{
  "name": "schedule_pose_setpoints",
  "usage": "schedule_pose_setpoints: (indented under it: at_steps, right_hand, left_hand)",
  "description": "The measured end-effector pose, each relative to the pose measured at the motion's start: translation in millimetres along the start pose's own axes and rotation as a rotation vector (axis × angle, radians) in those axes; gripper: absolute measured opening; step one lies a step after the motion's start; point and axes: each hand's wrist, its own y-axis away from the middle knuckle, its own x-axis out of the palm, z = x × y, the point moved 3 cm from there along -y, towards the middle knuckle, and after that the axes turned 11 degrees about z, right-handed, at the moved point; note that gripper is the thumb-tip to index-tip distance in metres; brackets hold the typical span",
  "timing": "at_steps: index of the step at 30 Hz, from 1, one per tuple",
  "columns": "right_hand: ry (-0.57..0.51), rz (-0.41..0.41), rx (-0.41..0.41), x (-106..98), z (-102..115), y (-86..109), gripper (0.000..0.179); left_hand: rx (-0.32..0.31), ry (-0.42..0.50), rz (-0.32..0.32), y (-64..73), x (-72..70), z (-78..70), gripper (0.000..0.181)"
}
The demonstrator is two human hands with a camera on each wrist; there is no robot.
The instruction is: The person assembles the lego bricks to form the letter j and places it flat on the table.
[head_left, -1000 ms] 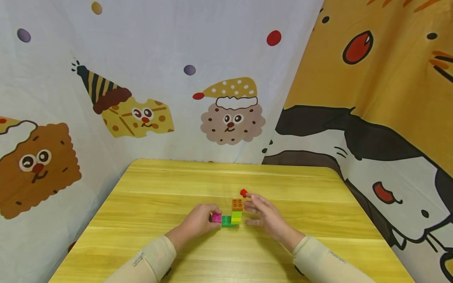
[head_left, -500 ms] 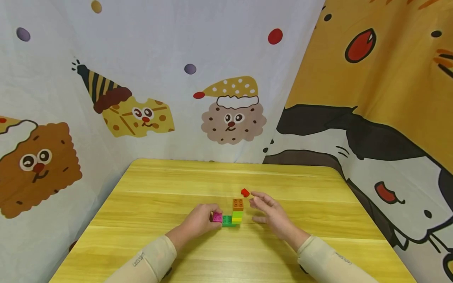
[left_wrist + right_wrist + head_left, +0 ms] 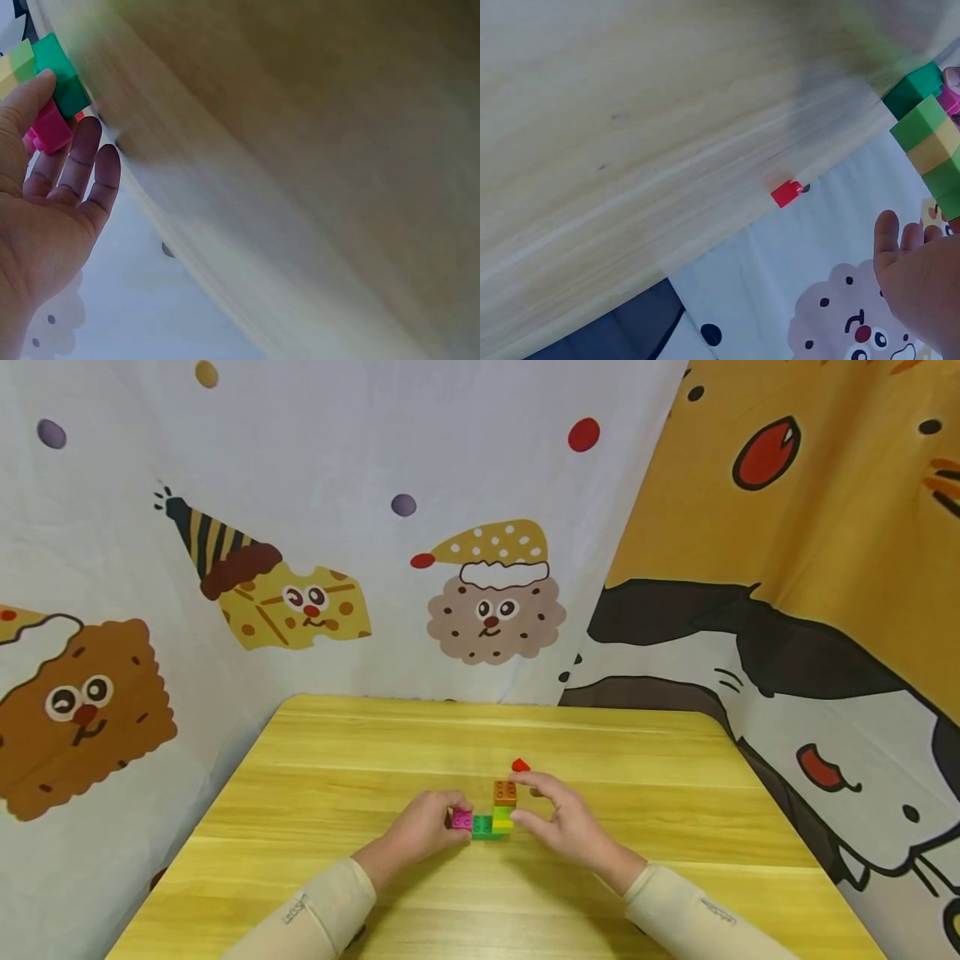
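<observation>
Between its fingers and thumb, my left hand (image 3: 422, 827) pinches a pink toy building block (image 3: 462, 820) at the left end of a green block (image 3: 482, 827). On that green piece's right end rises a stack of yellow and lime blocks (image 3: 502, 819), topped by an orange block (image 3: 505, 791). My right hand (image 3: 570, 828) is close against the stack's right side, fingers and thumb apart; whether it touches cannot be told. In the right wrist view its fingers (image 3: 886, 232) look extended near the stack's top. A small red block (image 3: 521, 765) lies behind the stack, beyond the right fingertips.
The blocks are on a wood-grain table (image 3: 360, 743). A curtain (image 3: 337, 485) printed with cartoon characters hangs behind the table's far edge and along its sides.
My right hand first drew a little away to the right, then came back left to the stack. My left hand keeps its pinch on the pink block.
</observation>
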Motion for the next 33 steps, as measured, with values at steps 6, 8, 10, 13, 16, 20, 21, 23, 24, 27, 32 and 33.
schedule_pose_setpoints:
  at_steps: [6, 8, 10, 13, 16, 20, 21, 23, 24, 27, 32, 33]
  right_hand:
    - [-0.001, 0.009, 0.0, 4.1, -1.0, -1.4, 0.044]
    - [0.001, 0.009, 0.009, 4.8, -0.2, -1.4, 0.041]
    - [0.002, 0.011, 0.021, 6.0, 0.1, -1.2, 0.038]
    - [0.003, 0.012, 0.031, 7.7, -0.2, -0.8, 0.036]
    - [0.004, 0.008, 0.036, 9.1, -1.6, -1.1, 0.036]
    - [0.006, 0.004, 0.035, 10.2, -2.9, -1.9, 0.036]
    - [0.004, 0.005, 0.035, 10.5, -2.8, -2.1, 0.036]
    - [-0.001, 0.007, 0.032, 10.8, -2.3, -2.6, 0.036]
    - [-0.006, 0.008, 0.031, 11.0, -1.9, -2.9, 0.036]
    - [-0.016, 0.014, 0.028, 11.3, -0.5, -3.9, 0.036]
    - [-0.011, 0.018, 0.02, 10.3, 1.4, -5.3, 0.035]
    - [-0.006, 0.017, 0.021, 9.9, 1.6, -5.5, 0.035]
  left_hand:
    - [0.007, 0.008, 0.006, -0.3, 2.0, 0.3, 0.025]
    - [0.014, 0.015, 0.007, -0.5, 2.1, 0.1, 0.025]
    - [0.021, 0.025, 0.011, -0.6, 2.1, -0.3, 0.024]
    - [0.023, 0.03, 0.017, 0.0, 2.2, -0.6, 0.024]
    - [0.019, 0.019, 0.011, 0.4, 2.0, 0.0, 0.024]
    - [0.008, 0.002, 0.002, 0.9, 1.7, 0.9, 0.025]
    - [0.004, -0.002, 0.003, 1.2, 1.6, 0.9, 0.025]
    - [-0.003, -0.012, 0.009, 1.9, 1.4, 0.5, 0.026]
    - [-0.01, -0.019, 0.013, 2.2, 1.1, 0.2, 0.027]
    - [-0.03, -0.048, 0.023, 3.6, -0.1, -1.4, 0.03]
    - [-0.027, -0.196, 0.019, 7.1, -0.7, -6.3, 0.04]
    - [-0.016, -0.241, 0.014, 7.9, -0.3, -7.5, 0.042]
